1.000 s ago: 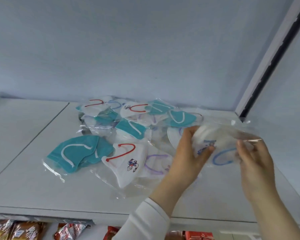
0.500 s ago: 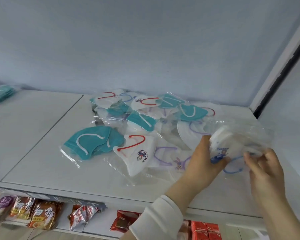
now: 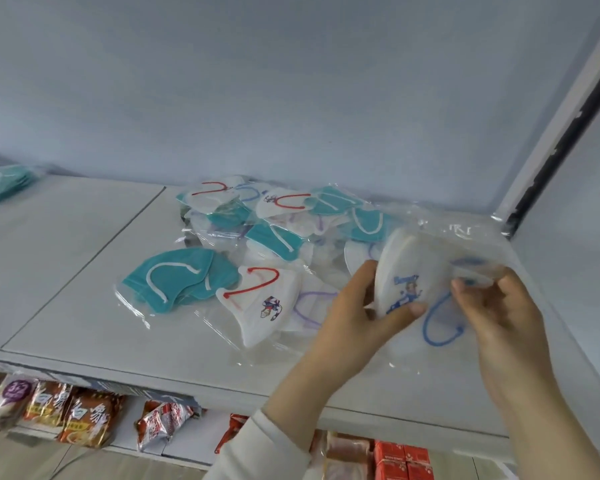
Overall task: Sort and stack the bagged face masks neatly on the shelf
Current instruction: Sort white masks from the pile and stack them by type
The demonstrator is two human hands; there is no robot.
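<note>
Mostly undone: my left hand [image 3: 350, 317] and right hand [image 3: 499, 306] pinch one white mask [image 3: 406, 268] above the right end of the shelf [image 3: 66, 271]; the pile [image 3: 281, 237] lies mixed, a teal stack [image 3: 4, 183] far left.

L hand [image 3: 354, 308] & R hand [image 3: 499, 317] raised side by side, fingers curled pinching.
</note>
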